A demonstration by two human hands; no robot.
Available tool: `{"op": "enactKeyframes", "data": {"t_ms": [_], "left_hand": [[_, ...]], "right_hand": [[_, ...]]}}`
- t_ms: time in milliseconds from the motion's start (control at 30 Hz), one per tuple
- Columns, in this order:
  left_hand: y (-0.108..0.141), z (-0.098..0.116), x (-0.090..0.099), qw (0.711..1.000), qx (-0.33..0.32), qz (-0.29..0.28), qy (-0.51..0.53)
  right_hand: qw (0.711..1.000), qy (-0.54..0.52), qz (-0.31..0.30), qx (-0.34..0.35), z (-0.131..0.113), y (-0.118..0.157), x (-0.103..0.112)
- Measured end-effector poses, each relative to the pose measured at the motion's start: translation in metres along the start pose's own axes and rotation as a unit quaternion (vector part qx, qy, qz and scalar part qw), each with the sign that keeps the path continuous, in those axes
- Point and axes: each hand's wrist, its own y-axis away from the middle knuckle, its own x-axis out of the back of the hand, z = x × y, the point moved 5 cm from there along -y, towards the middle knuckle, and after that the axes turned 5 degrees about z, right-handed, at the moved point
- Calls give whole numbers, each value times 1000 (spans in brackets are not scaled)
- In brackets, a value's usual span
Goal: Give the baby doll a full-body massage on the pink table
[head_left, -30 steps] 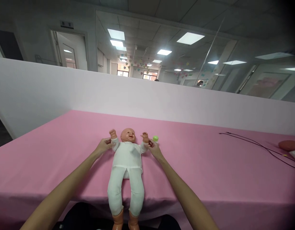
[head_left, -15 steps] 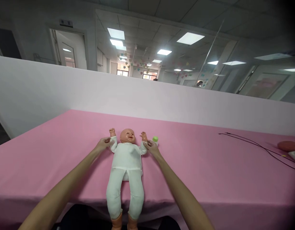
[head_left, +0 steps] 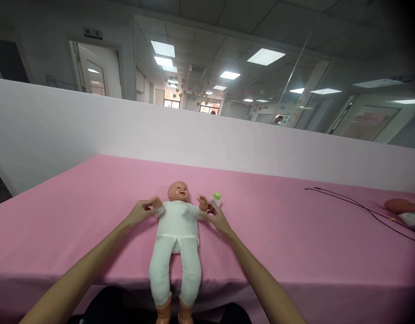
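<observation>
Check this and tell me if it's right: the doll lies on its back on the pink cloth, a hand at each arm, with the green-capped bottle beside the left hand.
Not quite: the head view shows the green-capped bottle beside the right hand, not the left hand. The rest holds: the doll lies on its back on the pink cloth, a hand at each arm.

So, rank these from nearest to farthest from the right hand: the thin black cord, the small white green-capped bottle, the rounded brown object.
1. Small white green-capped bottle, just beyond the right hand.
2. Thin black cord, off to the right.
3. Rounded brown object, far right.
</observation>
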Motion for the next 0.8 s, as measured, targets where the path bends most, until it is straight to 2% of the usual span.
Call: {"op": "enactKeyframes", "data": {"t_ms": [67,133,233,367,433,533,600,700,733,800], "left_hand": [[-18,1,-7,999,14,37,16],[-34,-8,-15,995,51,80,18],[-48,-30,-23,982,129,135,8],[-48,-45,-21,979,154,137,9],[-42,-40,-14,986,114,116,34],[-23,-27,0,998,-4,49,46],[-5,-22,5,998,-65,-13,4],[22,-21,4,987,-114,-90,-72],[28,-20,3,984,-122,-98,-86],[36,-17,1,986,-120,-76,-90]], "right_hand": [[996,-20,81,-37,13,-23,-3],[989,-18,119,-87,28,-40,-10],[982,0,121,-148,47,-51,-22],[982,-7,110,-152,51,-48,-24],[988,-18,97,-121,42,-42,-17],[998,-23,43,-47,19,-21,-2],[1000,-6,-22,-1,5,0,6],[991,68,-98,60,-6,32,11],[988,91,-103,74,-7,40,10],[988,104,-85,76,-4,48,9]]}}
